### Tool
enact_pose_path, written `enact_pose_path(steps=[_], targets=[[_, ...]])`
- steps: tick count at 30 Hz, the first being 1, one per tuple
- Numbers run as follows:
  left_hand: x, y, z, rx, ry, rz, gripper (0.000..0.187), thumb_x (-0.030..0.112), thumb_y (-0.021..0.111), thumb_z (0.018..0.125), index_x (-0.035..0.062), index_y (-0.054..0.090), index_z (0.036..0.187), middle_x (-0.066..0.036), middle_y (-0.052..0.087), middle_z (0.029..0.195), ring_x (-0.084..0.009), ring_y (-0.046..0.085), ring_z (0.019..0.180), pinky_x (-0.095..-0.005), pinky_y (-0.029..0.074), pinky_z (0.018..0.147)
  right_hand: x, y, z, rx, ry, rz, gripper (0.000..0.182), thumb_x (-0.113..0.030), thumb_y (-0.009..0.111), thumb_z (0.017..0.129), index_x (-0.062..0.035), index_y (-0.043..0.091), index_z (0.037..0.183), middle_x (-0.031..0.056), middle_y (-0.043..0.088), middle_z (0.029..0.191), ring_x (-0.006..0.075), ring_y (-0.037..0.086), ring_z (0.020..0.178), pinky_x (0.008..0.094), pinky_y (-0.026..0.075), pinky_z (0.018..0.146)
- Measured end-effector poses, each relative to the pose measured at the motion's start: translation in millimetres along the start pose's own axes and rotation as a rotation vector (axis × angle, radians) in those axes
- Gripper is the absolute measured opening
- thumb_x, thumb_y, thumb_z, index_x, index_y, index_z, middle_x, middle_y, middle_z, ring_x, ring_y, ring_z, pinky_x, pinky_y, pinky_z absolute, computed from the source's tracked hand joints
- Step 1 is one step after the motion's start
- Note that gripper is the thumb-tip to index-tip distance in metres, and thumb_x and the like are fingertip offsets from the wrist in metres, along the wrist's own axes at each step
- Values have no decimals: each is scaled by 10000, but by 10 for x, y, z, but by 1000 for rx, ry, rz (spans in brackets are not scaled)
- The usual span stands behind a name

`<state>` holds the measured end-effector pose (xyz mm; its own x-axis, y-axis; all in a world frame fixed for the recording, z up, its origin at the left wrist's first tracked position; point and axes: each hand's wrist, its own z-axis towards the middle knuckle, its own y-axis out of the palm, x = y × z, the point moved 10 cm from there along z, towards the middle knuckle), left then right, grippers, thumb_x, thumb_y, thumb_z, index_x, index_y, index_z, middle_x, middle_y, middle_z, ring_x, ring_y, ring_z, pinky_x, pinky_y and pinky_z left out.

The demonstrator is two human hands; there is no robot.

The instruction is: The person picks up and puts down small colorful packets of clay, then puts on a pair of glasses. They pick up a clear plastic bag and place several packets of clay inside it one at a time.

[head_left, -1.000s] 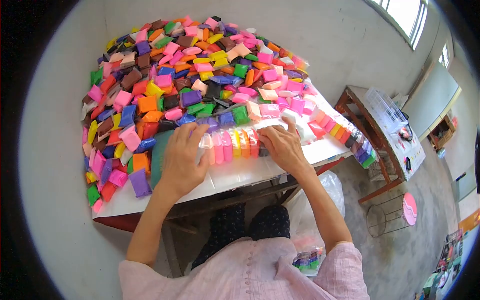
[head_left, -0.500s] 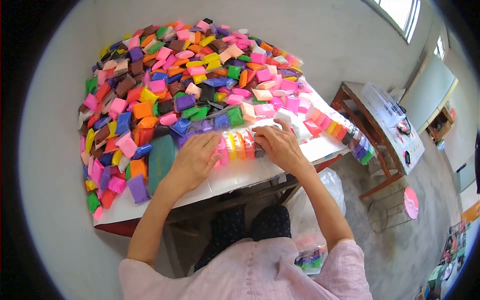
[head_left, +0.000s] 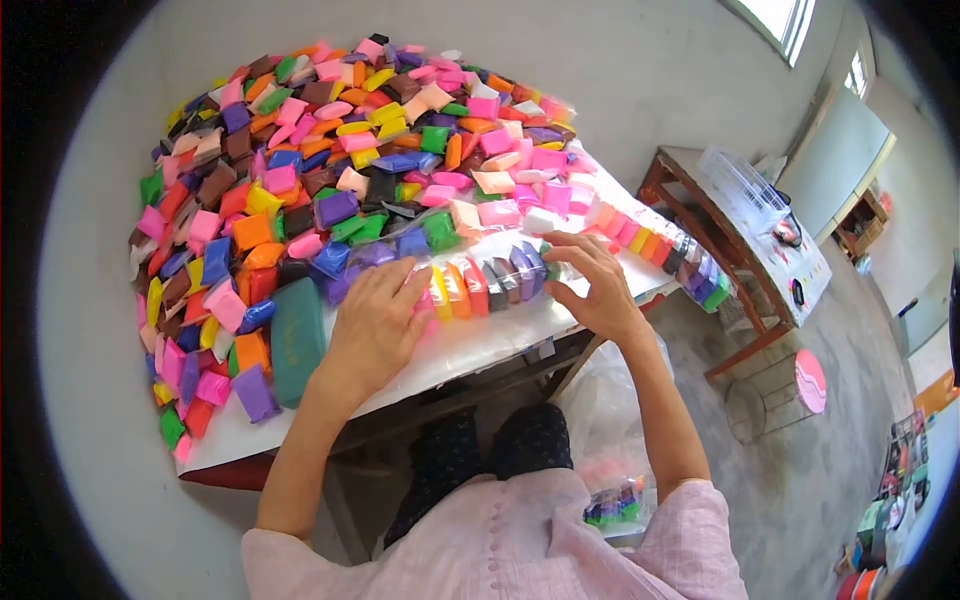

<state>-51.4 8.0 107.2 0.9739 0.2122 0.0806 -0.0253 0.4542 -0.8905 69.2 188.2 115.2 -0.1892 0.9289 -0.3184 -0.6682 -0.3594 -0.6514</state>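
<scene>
A row of small coloured packets (head_left: 475,287), yellow, orange, red, grey, blue and purple, lies along the table's front in clear plastic. My left hand (head_left: 378,315) is closed round the left end of this row, hiding part of it. At the right end, the thumb and curved fingers of my right hand (head_left: 595,280) grip the last packets, near a bit of green. Behind the row lies another line of packets under clear film, with a green packet (head_left: 440,231) in it. To the left of my left hand is a dark green box-like block (head_left: 298,340).
A large heap of coloured packets (head_left: 300,170) covers the back and left of the white table (head_left: 400,385). Another wrapped row (head_left: 655,250) hangs over its right edge. Beyond stand a side table (head_left: 745,230) and a pink-topped stool (head_left: 811,381). Clear bags (head_left: 620,400) hang below.
My right hand has moved right, from over the row to its end, uncovering grey, blue and purple packets. My left hand stays at the left end. The view has shifted slightly.
</scene>
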Motion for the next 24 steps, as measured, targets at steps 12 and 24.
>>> enact_pose_path(steps=[12,24], targets=[[240,234,403,91,80,-202,341,223,562,942,23,614,1214,-165,604,1258,-336,570,1155,-418,438,1005,32,3,17,100,-20,-52,91,-93,659,864,-20,615,895,115,672,1036,299,631,957,391,510,811],[253,156,382,182,37,-239,260,184,577,919,11,662,1093,-161,638,1185,-341,597,1090,-416,466,950,-166,-135,435,140,-53,-203,192,-121,664,842,-48,599,1007,113,641,1015,305,594,991,420,458,843]])
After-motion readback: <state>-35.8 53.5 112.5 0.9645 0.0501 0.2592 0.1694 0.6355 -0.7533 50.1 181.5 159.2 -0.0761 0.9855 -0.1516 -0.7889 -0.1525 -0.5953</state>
